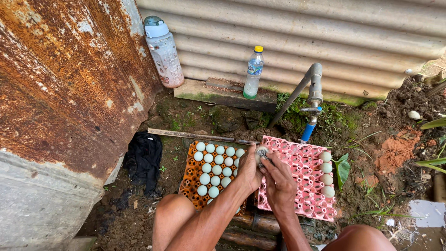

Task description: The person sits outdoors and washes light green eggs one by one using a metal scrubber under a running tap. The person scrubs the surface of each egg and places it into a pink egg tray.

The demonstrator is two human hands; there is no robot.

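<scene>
Mid-clean on one egg (261, 152): left hand (250, 173) has its fingers wrapped around it, holding it up between the two trays, just below the tap (310, 122). Right hand (278, 179) is closed on a small grey scrubber (264, 162), pressed against the egg's lower side; can't tell what it's made of. Orange tray (189, 179) on the left carries a block of pale blue-green eggs, its left columns bare. Pink tray (297, 183) on the right is mostly bare, four eggs in a column along its right edge. My read: scrubbing step, one egg at a time. Next move likely needs the egg turned in the left fingers so the scrubber reaches the far side, light pressure only, since the shell is thin. No water visible running from the tap. Two bottles (253, 72) stand against the corrugated wall, well clear.
</scene>
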